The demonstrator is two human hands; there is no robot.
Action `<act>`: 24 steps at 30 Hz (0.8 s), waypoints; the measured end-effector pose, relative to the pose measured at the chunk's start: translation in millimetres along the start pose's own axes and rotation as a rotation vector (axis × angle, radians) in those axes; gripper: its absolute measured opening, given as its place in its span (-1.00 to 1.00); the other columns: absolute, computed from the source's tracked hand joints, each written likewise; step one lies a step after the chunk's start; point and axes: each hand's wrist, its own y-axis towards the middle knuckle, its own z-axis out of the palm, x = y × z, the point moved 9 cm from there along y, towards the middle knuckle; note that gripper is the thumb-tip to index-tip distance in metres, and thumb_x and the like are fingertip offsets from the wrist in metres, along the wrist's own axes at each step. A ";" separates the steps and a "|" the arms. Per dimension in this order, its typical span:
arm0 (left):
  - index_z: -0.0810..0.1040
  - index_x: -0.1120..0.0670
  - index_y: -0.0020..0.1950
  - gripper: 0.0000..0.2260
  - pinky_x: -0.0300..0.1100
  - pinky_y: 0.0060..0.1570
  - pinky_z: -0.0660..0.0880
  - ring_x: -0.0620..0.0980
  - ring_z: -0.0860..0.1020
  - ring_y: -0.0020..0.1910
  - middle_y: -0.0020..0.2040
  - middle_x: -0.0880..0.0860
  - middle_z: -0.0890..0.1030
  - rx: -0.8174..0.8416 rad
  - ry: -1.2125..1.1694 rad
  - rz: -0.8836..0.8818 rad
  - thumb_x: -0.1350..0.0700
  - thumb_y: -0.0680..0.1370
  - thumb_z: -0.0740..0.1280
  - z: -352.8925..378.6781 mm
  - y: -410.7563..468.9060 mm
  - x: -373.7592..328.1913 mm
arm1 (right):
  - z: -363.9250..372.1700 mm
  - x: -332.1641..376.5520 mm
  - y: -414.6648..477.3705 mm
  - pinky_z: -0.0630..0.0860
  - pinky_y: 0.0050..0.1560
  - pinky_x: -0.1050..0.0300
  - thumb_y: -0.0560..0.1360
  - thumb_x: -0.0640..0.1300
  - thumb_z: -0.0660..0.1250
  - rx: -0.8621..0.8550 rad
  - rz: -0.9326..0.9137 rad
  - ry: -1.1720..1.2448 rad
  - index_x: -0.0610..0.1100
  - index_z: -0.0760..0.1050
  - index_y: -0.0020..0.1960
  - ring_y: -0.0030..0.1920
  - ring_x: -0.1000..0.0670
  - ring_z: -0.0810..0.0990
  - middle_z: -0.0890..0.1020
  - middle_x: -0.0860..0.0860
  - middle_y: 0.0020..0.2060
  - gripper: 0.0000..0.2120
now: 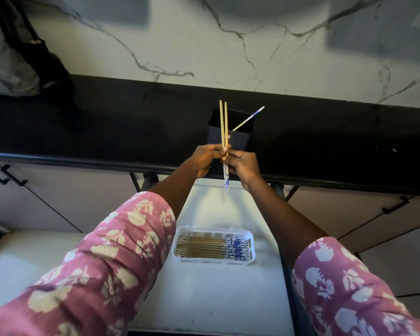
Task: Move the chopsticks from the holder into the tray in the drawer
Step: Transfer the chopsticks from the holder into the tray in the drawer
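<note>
Chopsticks (223, 127), a pair of pale wooden ones, stand nearly upright in the air in front of the holder (230, 139), their plain ends pointing up and their blue-and-white patterned ends hanging down below the hands. Both hands meet on this pair: the left hand (207, 158) has its fingers closed around the sticks from the left, and the right hand (244, 168) pinches them from the right, just below the left. The dark square holder sits near the front edge of the black surface (107, 132), directly behind the hands. One more chopstick (249, 118) leans inside it, tilted toward the right, its patterned end sticking out past the rim. Below the front edge of the surface the drawer (204, 287) stands open, its white floor showing. A white slotted tray (214, 235) lies on the drawer floor, toward the right side, with a row of chopsticks (204, 248) lying flat in it, side by side, patterned ends to the right. Pink floral sleeves (102, 258) cover both forearms.
</note>
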 end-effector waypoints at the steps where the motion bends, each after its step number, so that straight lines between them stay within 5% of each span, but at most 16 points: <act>1: 0.61 0.21 0.08 -0.83 -0.22 0.02 0.56 -0.05 0.62 -0.08 -0.17 0.01 0.68 0.020 0.036 -0.018 0.26 0.50 0.35 -3.7 -0.5 6.8 | 1.4 -10.7 0.1 0.61 -0.23 0.34 0.48 -0.39 0.33 0.015 0.027 0.000 -0.36 0.50 0.22 -0.28 0.12 0.66 0.64 -0.13 -0.15 -0.69; 6: 0.48 0.24 0.30 -0.58 -0.12 0.31 0.38 0.09 0.50 0.28 0.24 0.17 0.56 -0.065 0.314 -0.003 0.17 0.47 0.41 -55.9 6.6 15.3 | 4.8 -64.1 -11.6 0.42 -0.38 0.41 0.40 -0.35 0.40 0.076 0.095 -0.305 -0.40 0.61 0.03 -0.43 0.14 0.51 0.59 -0.08 -0.39 -0.78; 9: 0.27 0.11 0.48 -0.39 -0.03 0.46 0.15 0.15 0.19 0.49 0.52 0.18 0.19 -0.121 0.748 -0.105 -0.04 0.49 0.38 -97.9 12.6 20.7 | 12.7 -96.0 -27.7 0.32 -0.41 0.35 0.40 -0.27 0.40 0.172 0.024 -0.698 -0.31 0.67 -0.12 -0.42 0.04 0.54 0.58 -0.14 -0.41 -0.88; 13: 0.04 0.02 0.55 -0.30 0.17 0.46 -0.12 0.25 -0.09 0.53 0.58 0.10 -0.07 -0.155 1.068 -0.234 -0.27 0.52 0.17 -131.2 19.0 27.2 | 33.5 -151.3 -53.6 0.52 -0.05 0.09 0.44 -0.26 0.30 0.383 0.026 -1.037 -0.21 0.66 0.00 -0.02 -0.19 0.64 0.70 -0.24 -0.11 -0.80; 19: -0.06 -0.03 0.55 -0.23 0.25 0.44 -0.18 0.34 -0.23 0.49 0.56 0.18 -0.19 -0.232 1.166 -0.471 -0.36 0.48 0.12 -152.9 24.3 39.2 | 43.1 -205.0 -79.2 0.54 0.01 -0.07 0.47 -0.36 0.12 0.529 -0.056 -1.485 -0.24 0.52 0.05 0.05 -0.26 0.61 0.62 -0.24 0.00 -0.74; 21: -0.11 -0.03 0.55 -0.19 0.27 0.43 -0.18 0.36 -0.26 0.48 0.55 0.21 -0.22 -0.233 1.174 -0.499 -0.37 0.46 0.16 -150.8 28.3 39.6 | 42.2 -208.9 -87.4 0.58 -0.12 0.02 0.42 -0.34 0.24 0.559 -0.090 -1.577 -0.24 0.56 -0.04 -0.07 -0.20 0.67 0.67 -0.21 -0.12 -0.83; 22: -0.12 -0.03 0.55 -0.15 0.29 0.43 -0.19 0.37 -0.27 0.48 0.55 0.21 -0.23 -0.247 1.153 -0.505 -0.37 0.45 0.18 -151.0 30.8 38.6 | 44.9 -211.4 -91.4 0.59 -0.30 0.13 0.28 -0.29 0.41 0.602 -0.118 -1.635 -0.21 0.60 -0.19 -0.25 -0.13 0.70 0.69 -0.16 -0.30 -0.89; 24: -0.16 -0.01 0.55 -0.09 0.30 0.42 -0.19 0.38 -0.29 0.47 0.54 0.23 -0.25 -0.284 1.107 -0.517 -0.39 0.41 0.23 -152.6 35.5 36.7 | 46.2 -215.0 -90.0 0.40 -0.66 0.33 -0.16 -0.20 0.60 0.574 -0.145 -1.674 -0.17 0.54 -0.52 -0.63 0.02 0.58 0.55 -0.05 -0.66 -0.70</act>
